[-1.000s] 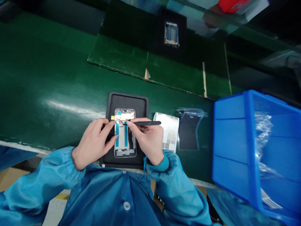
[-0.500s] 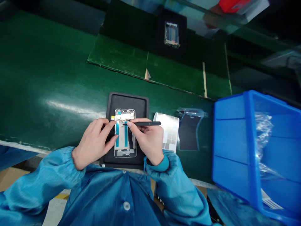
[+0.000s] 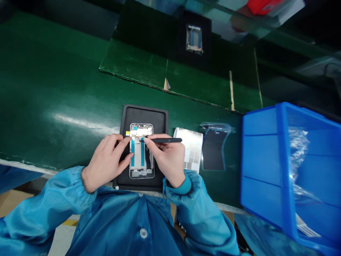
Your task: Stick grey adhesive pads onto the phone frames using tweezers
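One slim black tool (image 3: 169,140) is pinched by the right hand (image 3: 170,156) over an opened phone (image 3: 137,160) near frame centre; the left hand (image 3: 105,161), grip parted, touches the phone.

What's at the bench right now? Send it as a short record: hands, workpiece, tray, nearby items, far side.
Left hand: thumb and finger at the left edge of the opened phone
Right hand: holding a black tool, tip over the phone
Phone: circuit board at the top, two blue strips below
Tray: black, under the phone
Rightward: sheet of squares, dark sheet, blue bin
Far side: second opened phone
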### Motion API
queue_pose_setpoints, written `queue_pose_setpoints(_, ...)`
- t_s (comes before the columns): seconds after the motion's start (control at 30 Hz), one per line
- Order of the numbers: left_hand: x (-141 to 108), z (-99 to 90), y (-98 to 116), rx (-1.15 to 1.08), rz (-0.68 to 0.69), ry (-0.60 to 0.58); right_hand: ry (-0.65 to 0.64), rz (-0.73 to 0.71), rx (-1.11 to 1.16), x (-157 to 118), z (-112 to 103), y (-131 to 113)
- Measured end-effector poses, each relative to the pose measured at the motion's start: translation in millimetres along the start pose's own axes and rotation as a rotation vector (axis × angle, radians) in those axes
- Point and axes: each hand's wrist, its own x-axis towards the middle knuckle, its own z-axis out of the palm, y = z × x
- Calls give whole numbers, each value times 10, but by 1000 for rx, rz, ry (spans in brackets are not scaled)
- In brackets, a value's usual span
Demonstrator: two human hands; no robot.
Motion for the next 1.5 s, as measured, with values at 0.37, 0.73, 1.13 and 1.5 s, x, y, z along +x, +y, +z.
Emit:
queue_pose_setpoints(0.37,8,-10,9,17,6,4,1,-1,-17,-4,-3,-13)
queue_pose_setpoints(0.73,2,-11,6,36,12,0,9,-50,-79,-3,-1,6)
queue_pose_setpoints(1.13,90,-110,41,210,112,-122,-3,-78,-90,1,2,38)
queue_pose_setpoints(1.5,91,-116,38,232,107,-155,-1,-117,-129,10,9,14)
